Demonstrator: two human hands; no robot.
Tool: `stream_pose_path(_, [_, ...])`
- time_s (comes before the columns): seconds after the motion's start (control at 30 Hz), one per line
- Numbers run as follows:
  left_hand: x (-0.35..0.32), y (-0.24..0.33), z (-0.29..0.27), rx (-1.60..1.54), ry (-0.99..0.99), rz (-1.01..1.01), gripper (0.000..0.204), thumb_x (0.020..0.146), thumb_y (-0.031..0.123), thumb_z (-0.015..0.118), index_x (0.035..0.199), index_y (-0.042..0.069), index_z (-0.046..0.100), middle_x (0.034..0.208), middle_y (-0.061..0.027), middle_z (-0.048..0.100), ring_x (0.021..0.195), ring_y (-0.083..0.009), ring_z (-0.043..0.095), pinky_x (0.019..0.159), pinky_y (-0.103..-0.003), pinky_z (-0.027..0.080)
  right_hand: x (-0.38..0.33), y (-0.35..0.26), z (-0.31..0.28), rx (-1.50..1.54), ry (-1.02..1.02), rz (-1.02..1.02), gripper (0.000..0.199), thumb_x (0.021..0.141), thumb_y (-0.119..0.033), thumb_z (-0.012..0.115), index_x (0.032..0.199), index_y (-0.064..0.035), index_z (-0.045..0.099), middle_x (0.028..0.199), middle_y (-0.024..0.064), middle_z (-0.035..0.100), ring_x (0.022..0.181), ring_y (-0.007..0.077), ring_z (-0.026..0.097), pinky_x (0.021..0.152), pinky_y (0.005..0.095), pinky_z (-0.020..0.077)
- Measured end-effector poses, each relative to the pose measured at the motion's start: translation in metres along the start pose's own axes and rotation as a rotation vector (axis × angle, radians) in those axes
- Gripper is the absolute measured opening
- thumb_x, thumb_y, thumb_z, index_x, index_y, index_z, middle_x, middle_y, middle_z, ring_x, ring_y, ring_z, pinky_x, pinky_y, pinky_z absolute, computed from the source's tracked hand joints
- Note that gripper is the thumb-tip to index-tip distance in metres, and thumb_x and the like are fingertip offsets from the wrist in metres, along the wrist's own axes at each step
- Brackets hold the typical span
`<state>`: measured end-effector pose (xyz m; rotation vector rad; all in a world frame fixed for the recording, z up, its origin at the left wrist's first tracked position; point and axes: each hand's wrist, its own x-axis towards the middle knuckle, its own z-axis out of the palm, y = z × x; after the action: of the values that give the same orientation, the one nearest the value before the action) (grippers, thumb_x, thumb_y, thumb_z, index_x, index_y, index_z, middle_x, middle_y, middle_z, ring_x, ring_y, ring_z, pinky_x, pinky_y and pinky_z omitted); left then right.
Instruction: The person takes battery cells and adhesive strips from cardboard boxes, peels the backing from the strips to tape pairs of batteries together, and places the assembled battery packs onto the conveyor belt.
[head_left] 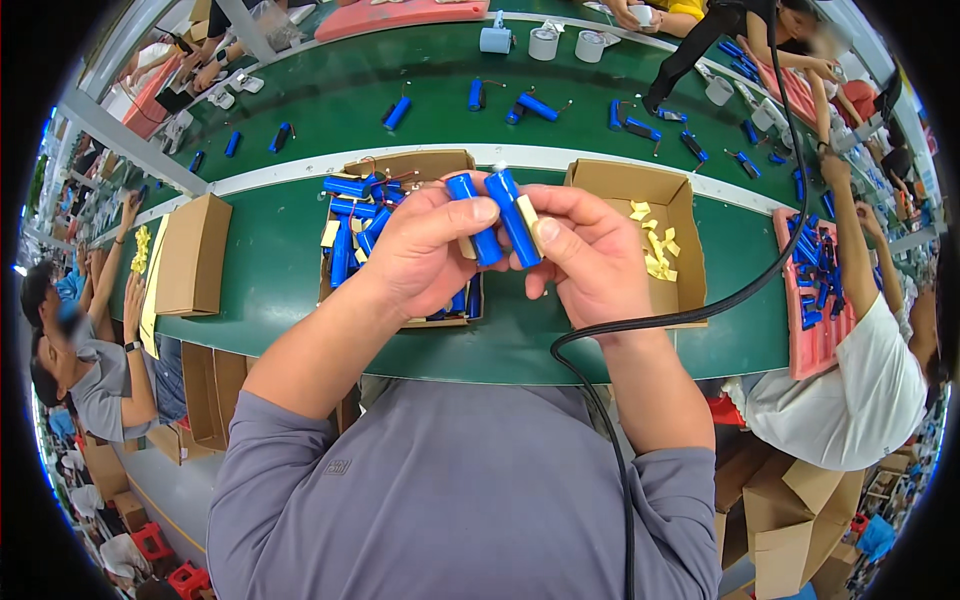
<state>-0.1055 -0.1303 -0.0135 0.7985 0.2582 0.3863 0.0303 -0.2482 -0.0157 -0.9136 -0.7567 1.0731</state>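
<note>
My left hand (428, 245) pinches a blue cylindrical battery (487, 247) between thumb and fingers, with a bit of pale yellow pad showing at its side. Close beside it, my right hand (592, 245) grips a second blue battery (513, 222) with a yellow pad (527, 209) along its right side. Both batteries tilt the same way, above the bench edge. Behind my left hand is a cardboard box (420, 160) of blue batteries, some with wires and yellow pads. Past my right hand, another cardboard box (620, 178) holds loose yellow pieces (658, 250).
A black cable (700, 303) crosses my right forearm. On the green conveyor (350, 85) beyond the white rail lie several batteries. A pink tray (800, 345) of batteries stands at right, near a co-worker in white (840, 400). A closed carton (195, 255) is at left.
</note>
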Motion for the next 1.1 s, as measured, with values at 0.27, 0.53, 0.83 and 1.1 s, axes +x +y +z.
stream_pose_path(0.27, [-0.003,-0.007,0.001,0.316,0.118,0.200,0.019,0.083,0.003,0.065,0.102,0.001,0.062,0.089,-0.0036,0.064,0.077,-0.0107,0.060,0.066,-0.025,0.051,0.002,0.018,0.000,-0.628,0.249,-0.541,0.016,0.082,0.003,0.061,0.098,0.0022,0.059,0.088,0.0084,0.061,0.070,0.0125,0.061,0.058,0.0236,0.0503])
stream_pose_path(0.53, [-0.005,-0.014,-0.001,0.742,0.106,0.443,0.020,0.082,0.004,0.067,0.101,0.002,0.063,0.091,-0.0032,0.065,0.079,-0.0071,0.059,0.070,-0.022,0.050,-0.007,0.006,0.011,-0.715,0.223,-0.517,0.015,0.079,0.006,0.060,0.094,0.0023,0.060,0.079,0.0098,0.060,0.064,0.0142,0.061,0.055,0.0254,0.0501])
stream_pose_path(0.83, [-0.007,-0.020,-0.002,0.936,0.132,0.519,0.020,0.079,0.007,0.071,0.097,0.003,0.064,0.077,-0.0009,0.065,0.068,-0.0043,0.056,0.061,-0.021,0.047,-0.012,0.001,0.004,-0.884,0.177,-0.556,0.017,0.078,0.005,0.062,0.094,0.0012,0.060,0.078,0.0118,0.061,0.065,0.0209,0.062,0.057,0.0294,0.0502])
stream_pose_path(1.1, [-0.006,-0.010,0.005,0.835,0.157,0.257,0.015,0.079,0.008,0.071,0.091,0.000,0.066,0.071,0.0028,0.061,0.064,-0.0025,0.051,0.058,-0.020,0.044,-0.015,-0.002,0.003,-0.809,0.161,-0.463,0.018,0.078,0.005,0.062,0.095,0.0014,0.060,0.079,0.0120,0.061,0.067,0.0208,0.062,0.059,0.0292,0.0513])
